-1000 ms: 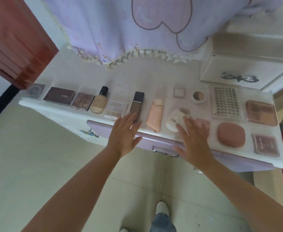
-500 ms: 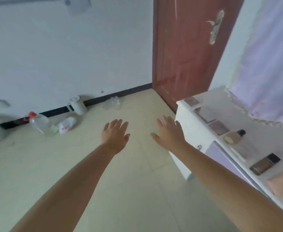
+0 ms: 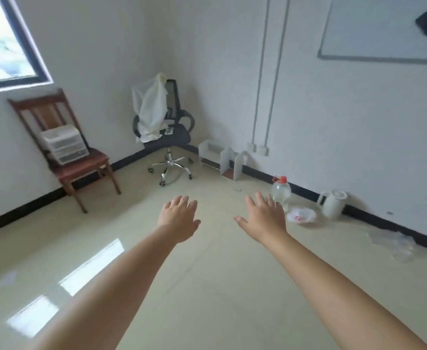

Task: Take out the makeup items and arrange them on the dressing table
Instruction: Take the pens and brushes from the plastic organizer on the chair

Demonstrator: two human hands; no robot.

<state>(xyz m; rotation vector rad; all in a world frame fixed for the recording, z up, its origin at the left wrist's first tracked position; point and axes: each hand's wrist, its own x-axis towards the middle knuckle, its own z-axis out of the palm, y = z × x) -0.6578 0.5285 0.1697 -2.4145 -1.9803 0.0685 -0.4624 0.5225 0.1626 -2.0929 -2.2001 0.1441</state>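
Note:
The dressing table and the makeup items are out of view. My left hand [image 3: 179, 218] is stretched out over the tiled floor, palm down, fingers apart and holding nothing. My right hand [image 3: 264, 219] is held out beside it at the same height, also spread and holding nothing. Both forearms reach forward from the bottom of the frame.
A wooden chair [image 3: 81, 168] with a small plastic drawer unit [image 3: 64, 144] stands at the left wall. An office chair [image 3: 167, 137] draped with white cloth sits in the corner. A clear bottle [image 3: 280, 192], a white kettle [image 3: 333, 204] and plastic bags line the right wall.
The view has swung left, away from the dressing table and past the door, to the far corner of the room. Both hands stay spread and hold nothing.

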